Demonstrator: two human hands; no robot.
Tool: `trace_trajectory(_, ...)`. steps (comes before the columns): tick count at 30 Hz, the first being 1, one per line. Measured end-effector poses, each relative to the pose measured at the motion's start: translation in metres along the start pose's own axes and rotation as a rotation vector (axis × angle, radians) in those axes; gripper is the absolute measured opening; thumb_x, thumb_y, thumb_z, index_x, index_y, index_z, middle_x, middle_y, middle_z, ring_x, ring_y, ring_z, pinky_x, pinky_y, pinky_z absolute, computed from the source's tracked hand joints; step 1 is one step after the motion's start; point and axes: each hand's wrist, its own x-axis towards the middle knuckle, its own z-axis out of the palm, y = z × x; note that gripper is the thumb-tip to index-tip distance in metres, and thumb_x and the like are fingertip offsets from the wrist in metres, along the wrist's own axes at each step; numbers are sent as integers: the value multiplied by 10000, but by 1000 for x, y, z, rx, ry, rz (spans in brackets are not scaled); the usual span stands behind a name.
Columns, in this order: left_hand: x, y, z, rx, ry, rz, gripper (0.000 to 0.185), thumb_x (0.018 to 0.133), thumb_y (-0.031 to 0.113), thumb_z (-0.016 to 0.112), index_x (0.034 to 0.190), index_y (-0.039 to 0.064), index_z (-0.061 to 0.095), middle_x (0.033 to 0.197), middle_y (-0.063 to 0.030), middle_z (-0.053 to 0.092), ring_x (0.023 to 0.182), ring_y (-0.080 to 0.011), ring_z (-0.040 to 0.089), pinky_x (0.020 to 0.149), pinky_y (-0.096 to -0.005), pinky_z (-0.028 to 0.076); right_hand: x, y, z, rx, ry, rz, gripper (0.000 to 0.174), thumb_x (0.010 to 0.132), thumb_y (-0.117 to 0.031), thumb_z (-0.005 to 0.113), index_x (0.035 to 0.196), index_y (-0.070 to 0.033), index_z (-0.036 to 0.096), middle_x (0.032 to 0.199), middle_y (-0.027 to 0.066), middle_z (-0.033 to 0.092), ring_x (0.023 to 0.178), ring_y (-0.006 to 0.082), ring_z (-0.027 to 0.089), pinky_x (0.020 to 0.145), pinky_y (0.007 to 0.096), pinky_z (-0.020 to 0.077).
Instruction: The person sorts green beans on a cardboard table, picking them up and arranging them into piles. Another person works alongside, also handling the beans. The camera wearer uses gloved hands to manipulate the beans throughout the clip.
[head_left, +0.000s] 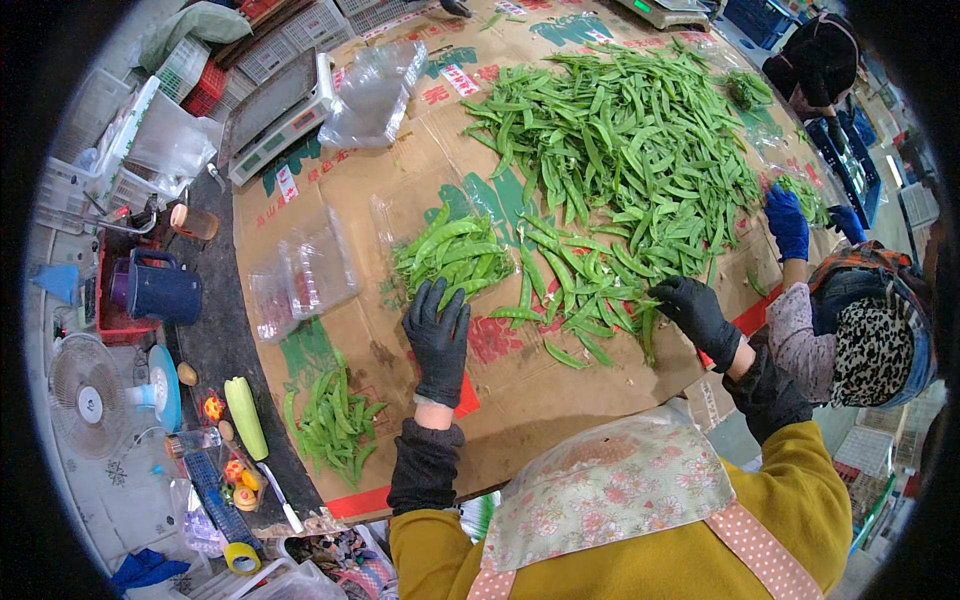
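Observation:
My left hand (436, 341), in a black glove, lies palm down with its fingertips against a small heap of snow peas (454, 251). That heap rests on clear plastic film (382, 217). My right hand (697, 321), also black-gloved, is at the near right edge of loose snow peas (581, 277). Its fingertips are bent beside a few pods; whether they pinch one is hidden. Beyond spreads a large pile of snow peas (622, 135). A smaller group of pods (335, 420) lies to the left, near the table's front edge.
Flattened cardboard (525, 409) covers the table. Clear plastic packs (304, 270), a bag stack (375, 94) and a digital scale (281, 112) are at left. A co-worker's blue-gloved hand (786, 221) works at right. A knife (279, 499) and a pale green gourd (245, 416) lie on the dark side surface.

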Motion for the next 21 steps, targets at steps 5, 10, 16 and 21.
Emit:
trace_trajectory(5,14,-8,5,-102,4,-84,247,745,64,706,987,106,695,1228,-55,559,1193,-294,455,985,-411,347,53,-54,-10,215,127,-31,284,743,-109,719,1017,-65,661,842,129,615,698,290,600,616,337,472)
trace_trajectory(10,13,-28,13,-188,66,-242,263,717,4,699,969,80,693,1228,-81,552,1189,-290,458,1017,-398,342,137,-123,-10,324,145,-253,273,770,-154,716,1025,-75,659,822,123,628,673,302,606,597,340,474)
trace_trajectory(16,17,-27,15,-329,189,-408,351,721,-53,680,1055,38,627,1305,-95,473,1228,-266,422,1039,-375,346,230,-172,21,140,34,-387,288,791,-258,649,1038,-108,642,892,106,626,792,315,619,667,398,497)
trace_trajectory(21,14,-22,12,-333,266,-466,354,696,-11,721,1028,52,615,1319,-140,455,1234,-304,416,1041,-406,328,264,-185,39,-107,-81,-334,372,772,-251,642,1117,-116,604,957,117,606,867,324,608,725,412,497)
